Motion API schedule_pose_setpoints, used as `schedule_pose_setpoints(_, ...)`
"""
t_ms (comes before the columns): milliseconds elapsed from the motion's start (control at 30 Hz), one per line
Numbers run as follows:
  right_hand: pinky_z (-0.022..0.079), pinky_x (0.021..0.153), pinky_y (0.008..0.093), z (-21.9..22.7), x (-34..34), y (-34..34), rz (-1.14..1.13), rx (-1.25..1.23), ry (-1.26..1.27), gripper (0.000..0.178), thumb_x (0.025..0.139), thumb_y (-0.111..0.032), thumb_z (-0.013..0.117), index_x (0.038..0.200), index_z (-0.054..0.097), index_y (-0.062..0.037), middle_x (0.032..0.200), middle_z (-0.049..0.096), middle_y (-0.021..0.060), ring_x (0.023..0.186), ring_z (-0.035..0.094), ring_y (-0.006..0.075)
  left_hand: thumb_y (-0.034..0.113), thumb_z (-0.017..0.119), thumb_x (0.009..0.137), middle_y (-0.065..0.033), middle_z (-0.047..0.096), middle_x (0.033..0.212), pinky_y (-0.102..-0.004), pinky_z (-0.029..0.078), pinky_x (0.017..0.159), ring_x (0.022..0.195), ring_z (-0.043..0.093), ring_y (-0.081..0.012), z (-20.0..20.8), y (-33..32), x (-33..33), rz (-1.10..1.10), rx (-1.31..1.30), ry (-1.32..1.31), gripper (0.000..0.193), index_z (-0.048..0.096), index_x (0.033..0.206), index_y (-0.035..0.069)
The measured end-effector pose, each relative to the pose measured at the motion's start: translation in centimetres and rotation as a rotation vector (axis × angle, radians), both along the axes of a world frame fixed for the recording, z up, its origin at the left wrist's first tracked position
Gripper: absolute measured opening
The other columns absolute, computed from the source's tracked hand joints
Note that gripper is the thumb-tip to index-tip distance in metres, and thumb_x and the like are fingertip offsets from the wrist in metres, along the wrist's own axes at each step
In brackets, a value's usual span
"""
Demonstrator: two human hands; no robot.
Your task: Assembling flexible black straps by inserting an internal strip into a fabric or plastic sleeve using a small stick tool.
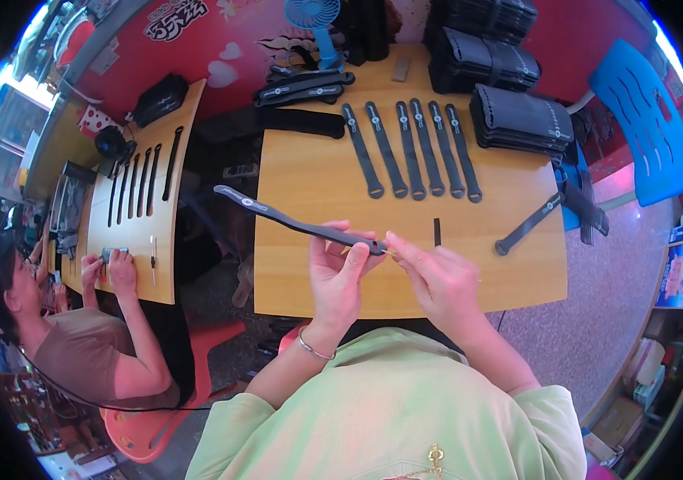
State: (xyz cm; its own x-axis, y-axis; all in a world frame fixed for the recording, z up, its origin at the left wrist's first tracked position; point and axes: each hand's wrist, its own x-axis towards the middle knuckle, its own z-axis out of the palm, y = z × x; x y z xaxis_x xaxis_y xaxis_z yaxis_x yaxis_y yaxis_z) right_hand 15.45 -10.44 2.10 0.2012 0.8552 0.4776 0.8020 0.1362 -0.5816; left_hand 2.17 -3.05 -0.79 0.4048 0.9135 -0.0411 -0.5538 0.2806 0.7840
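Observation:
My left hand (pixel 336 276) is closed round a long dark grey strap (pixel 277 214), holding it above the near part of the table. Its rounded, light-marked end points away to the upper left. At the strap's near end, my right hand (pixel 442 280) pinches with thumb and forefinger. Something thin and yellowish shows at those fingertips, too small to name. Just beyond my right hand, a short narrow black strip (pixel 437 232) lies on the wood. Farther off, several similar grey straps (pixel 408 152) lie side by side, each with a small opening at its near end.
Banded stacks of grey straps (pixel 522 120) stand at the table's (pixel 309 168) far right. More straps (pixel 305 86) are piled far left, near a blue fan (pixel 313 16). One strap (pixel 527 226) lies by the right edge. At left, a co-worker (pixel 89 344) sits at another table. A blue chair (pixel 649 120) stands right.

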Motion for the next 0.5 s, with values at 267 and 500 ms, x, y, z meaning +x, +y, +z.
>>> schedule_pose_setpoints(267,0.043,0.049,0.0299,-0.19,-0.34,-0.13,-0.002,0.012,0.006,0.039,0.074,-0.003,0.067,0.112,0.065,-0.0149,0.066,0.062,0.0041,0.053,0.054,0.018,0.0,0.06,0.085,-0.01,0.061,0.098,-0.0332,0.054,0.081,0.091,0.061,-0.017,-0.46,0.08,0.05,0.06,0.011,0.021,0.029,0.048,0.111,0.006)
schedule_pose_setpoints(500,0.043,0.05,0.0287,-0.08,-0.75,-0.06,-0.033,-0.062,-0.067,0.04,0.076,-0.005,0.065,0.113,0.064,-0.0184,0.067,0.061,0.0034,0.055,0.055,0.0176,-0.002,0.062,0.084,-0.0098,0.062,0.1,-0.0304,0.053,0.082,0.091,0.061,-0.0151,-0.67,0.36,-0.46,0.049,0.086,0.099,0.026,0.054,0.108,-0.001)
